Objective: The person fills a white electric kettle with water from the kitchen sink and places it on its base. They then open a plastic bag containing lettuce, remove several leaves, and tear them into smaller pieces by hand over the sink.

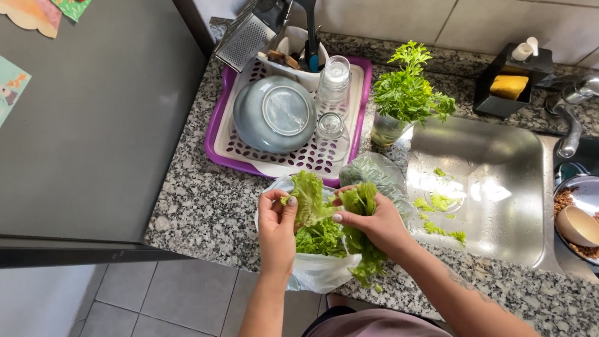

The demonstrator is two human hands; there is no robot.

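The table is a speckled grey granite top running along a tiled wall, with a steel sink sunk into it at about 3 o'clock. At 12 o'clock a purple drying tray rests on the stone. Just beside the tray, toward 1 o'clock, stands a glass jar of green herbs at the sink's corner. Farther toward 2 o'clock, against the wall, sits a black sponge holder. At the centre, near the front edge, a clear plastic bag of lettuce lies on the table.
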